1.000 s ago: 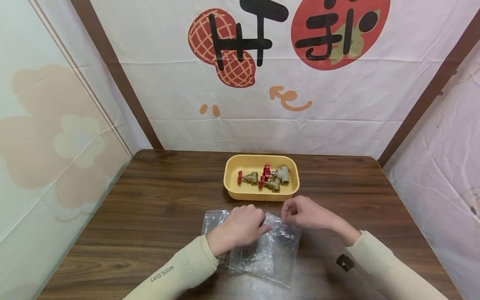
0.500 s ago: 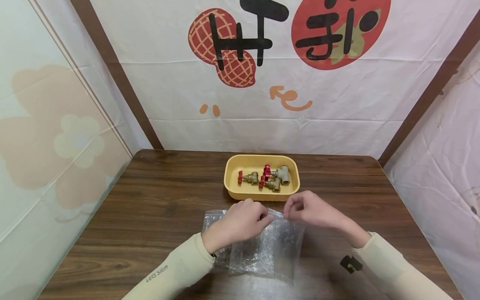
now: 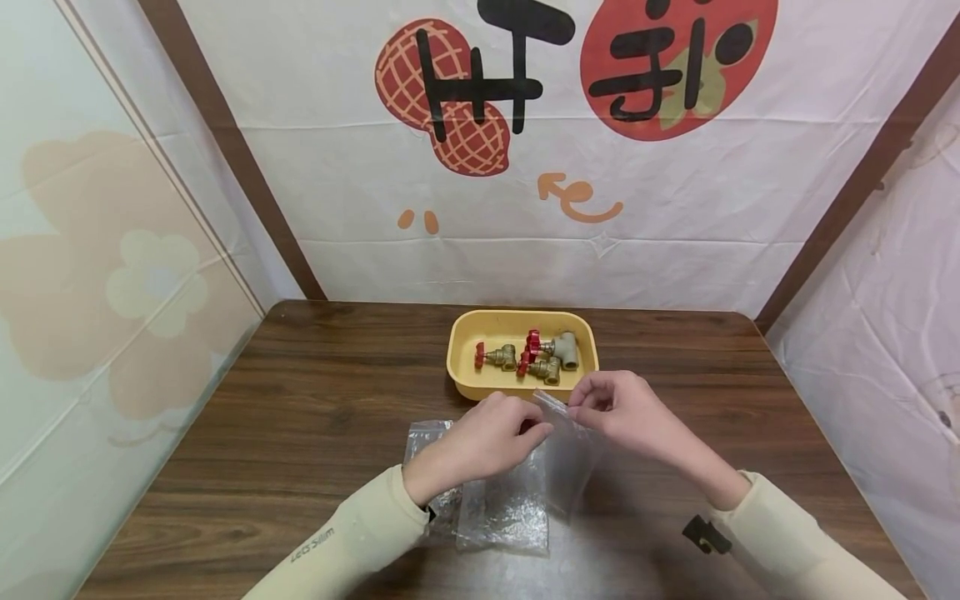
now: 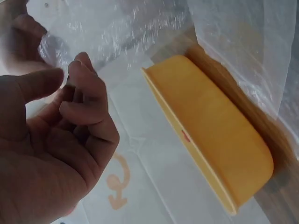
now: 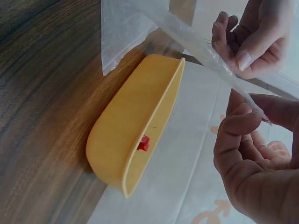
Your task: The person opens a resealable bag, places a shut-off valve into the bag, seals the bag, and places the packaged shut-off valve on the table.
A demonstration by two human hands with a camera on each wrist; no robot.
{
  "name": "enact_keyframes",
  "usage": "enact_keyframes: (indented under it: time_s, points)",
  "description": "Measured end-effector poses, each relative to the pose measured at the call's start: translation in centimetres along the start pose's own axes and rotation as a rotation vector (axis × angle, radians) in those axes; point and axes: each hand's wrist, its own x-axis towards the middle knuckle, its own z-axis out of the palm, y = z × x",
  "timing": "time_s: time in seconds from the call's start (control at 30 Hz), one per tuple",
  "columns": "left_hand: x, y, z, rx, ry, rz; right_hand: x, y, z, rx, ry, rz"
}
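Note:
My right hand [image 3: 622, 412] pinches the top edge of a clear plastic zip bag [image 3: 566, 471] between thumb and index finger. The bag hangs from that pinch; in the right wrist view it shows as a thin slanting sheet. Close to the bag's other side is my left hand [image 3: 491, 437], its fingers loosely bent and a gap between thumb and index fingertip in the left wrist view [image 4: 70, 116]. Under and beside the left hand, more clear bags [image 3: 502, 521] lie flat on the table, partly covered by that forearm.
Behind the hands stands a yellow plastic bin [image 3: 517, 392]. Inside are a brass valve [image 3: 501, 357] with a red handwheel, a second brass valve [image 3: 547, 371] and a grey valve [image 3: 566, 350]. A printed cloth [image 3: 465, 267] hangs beyond the dark wooden table [image 3: 337, 383].
My right hand has risen and moved slightly away from me, lifting the bag off the others by its top edge. The left hand has shifted a little toward the bin.

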Motion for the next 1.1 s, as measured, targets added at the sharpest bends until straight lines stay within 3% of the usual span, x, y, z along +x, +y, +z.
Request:
enact_keyframes:
  time_s: [0.2,0.67,1.1]
  points:
    - [0.3,-0.3,0.7,-0.105,0.011,0.031,-0.3,-0.6,0.5,-0.029,0.056,-0.004]
    - [0.5,0.2,0.7,-0.386,0.018,-0.057,-0.4,-0.5,1.5,0.013,0.072,-0.026]
    - [0.6,-0.1,0.7,-0.385,0.02,-0.079,-0.3,-0.2,2.2,0.062,0.081,-0.006]
